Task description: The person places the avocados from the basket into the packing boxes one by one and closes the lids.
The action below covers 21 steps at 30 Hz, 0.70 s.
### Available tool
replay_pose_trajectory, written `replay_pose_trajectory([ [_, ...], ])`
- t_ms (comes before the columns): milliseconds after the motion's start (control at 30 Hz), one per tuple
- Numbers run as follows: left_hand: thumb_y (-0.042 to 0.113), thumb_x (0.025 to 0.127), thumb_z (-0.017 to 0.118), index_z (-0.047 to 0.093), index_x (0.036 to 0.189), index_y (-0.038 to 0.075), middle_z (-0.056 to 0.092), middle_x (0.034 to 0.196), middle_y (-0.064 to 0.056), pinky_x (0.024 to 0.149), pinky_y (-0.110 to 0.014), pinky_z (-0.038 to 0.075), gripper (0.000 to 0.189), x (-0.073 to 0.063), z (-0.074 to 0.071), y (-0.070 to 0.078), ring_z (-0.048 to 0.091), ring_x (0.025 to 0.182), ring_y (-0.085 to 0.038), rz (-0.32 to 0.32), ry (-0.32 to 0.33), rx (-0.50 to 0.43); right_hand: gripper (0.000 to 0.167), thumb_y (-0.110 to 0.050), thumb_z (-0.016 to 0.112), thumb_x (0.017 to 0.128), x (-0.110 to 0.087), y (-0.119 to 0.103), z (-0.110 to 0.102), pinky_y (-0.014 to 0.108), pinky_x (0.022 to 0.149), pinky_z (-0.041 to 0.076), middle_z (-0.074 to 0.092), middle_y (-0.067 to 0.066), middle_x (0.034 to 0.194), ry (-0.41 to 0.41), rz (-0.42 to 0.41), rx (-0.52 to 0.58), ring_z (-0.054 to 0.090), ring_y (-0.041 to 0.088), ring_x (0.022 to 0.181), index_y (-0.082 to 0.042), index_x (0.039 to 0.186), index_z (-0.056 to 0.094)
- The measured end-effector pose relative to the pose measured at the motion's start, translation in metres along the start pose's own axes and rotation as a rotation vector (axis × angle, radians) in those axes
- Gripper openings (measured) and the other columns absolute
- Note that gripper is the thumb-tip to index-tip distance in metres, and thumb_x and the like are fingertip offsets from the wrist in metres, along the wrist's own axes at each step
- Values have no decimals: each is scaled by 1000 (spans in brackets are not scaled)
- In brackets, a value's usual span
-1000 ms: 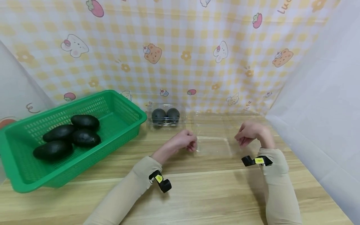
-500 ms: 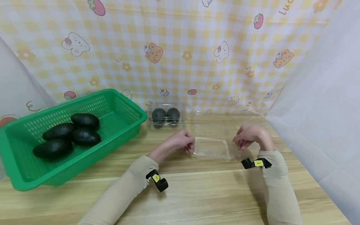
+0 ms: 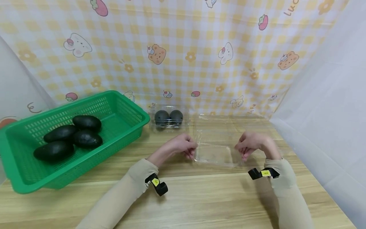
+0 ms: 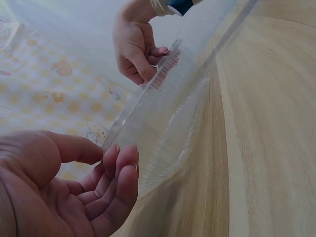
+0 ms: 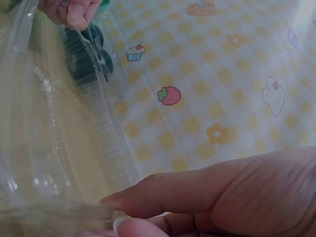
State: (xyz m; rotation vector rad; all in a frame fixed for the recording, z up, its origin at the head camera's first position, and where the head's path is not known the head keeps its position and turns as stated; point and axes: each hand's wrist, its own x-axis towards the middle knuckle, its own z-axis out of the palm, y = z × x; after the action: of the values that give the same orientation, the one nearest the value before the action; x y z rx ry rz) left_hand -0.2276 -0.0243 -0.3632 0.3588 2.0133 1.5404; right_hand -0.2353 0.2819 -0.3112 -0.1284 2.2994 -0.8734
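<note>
A clear plastic clamshell box [image 3: 214,154] stands with its lid raised behind it, right of the middle in the head view. My left hand [image 3: 183,145] pinches the box's left rim between thumb and fingertips; the left wrist view shows that rim [image 4: 129,111] running across to the other hand. On the far side, my right hand [image 3: 253,144] pinches the right rim, its thumb [image 5: 153,195] seen close up in the right wrist view. The box holds nothing, and the wood grain shows through it.
Left, a green plastic basket [image 3: 125,133] holds several dark avocados [image 3: 54,151]. A second clear clamshell box [image 3: 186,122] with two dark round-ended avocados [image 3: 176,117] stands at the back, against a yellow checked cloth [image 3: 183,73]. The wooden table [image 3: 206,200] extends in front.
Both hands have come a little nearer to me and the box has moved with them, its front edge now closer to the table's front. The basket and the filled box have stayed put.
</note>
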Motion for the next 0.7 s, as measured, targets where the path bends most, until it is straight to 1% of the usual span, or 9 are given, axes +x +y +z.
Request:
replay_pose_trajectory([
  [133, 6, 101, 55, 57, 76, 2, 61, 65, -6, 55, -24, 56, 25, -4, -1, 1, 66, 55, -15, -1, -20, 8, 22, -7, 61, 98, -4, 2, 5, 26, 59, 58, 68, 11, 67, -1, -27, 25, 69, 17, 58, 8, 83, 63],
  [333, 8, 102, 57, 56, 81, 3, 61, 68, -6, 57, -23, 56, 21, -10, -3, -2, 65, 57, -14, -18, -42, 0, 23, -7, 61, 99, -8, 8, 10, 26, 59, 58, 67, 11, 68, -33, -64, 71, 70, 18, 59, 9, 83, 62],
  [467, 9, 101, 59, 56, 83, 4, 62, 70, -6, 57, -23, 55, 19, -13, -3, -5, 65, 59, -14, -28, -55, -40, 26, -8, 61, 100, -10, 15, 11, 27, 61, 59, 66, 11, 68, -56, -101, 105, 70, 19, 60, 6, 78, 63],
  [567, 9, 101, 59, 58, 82, 2, 61, 71, -7, 57, -22, 54, 20, -15, -3, -6, 65, 60, -14, -29, -72, -64, 27, -10, 61, 100, -10, 20, 12, 28, 62, 59, 66, 11, 69, -56, -111, 146, 70, 19, 61, 3, 77, 62],
  [700, 7, 100, 59, 60, 80, 0, 62, 72, -8, 59, -22, 55, 21, -18, -3, -6, 64, 61, -15, -35, -81, -72, 26, -12, 61, 100, -11, 25, 14, 29, 64, 60, 65, 10, 72, -50, -114, 186, 70, 19, 63, 1, 78, 61],
])
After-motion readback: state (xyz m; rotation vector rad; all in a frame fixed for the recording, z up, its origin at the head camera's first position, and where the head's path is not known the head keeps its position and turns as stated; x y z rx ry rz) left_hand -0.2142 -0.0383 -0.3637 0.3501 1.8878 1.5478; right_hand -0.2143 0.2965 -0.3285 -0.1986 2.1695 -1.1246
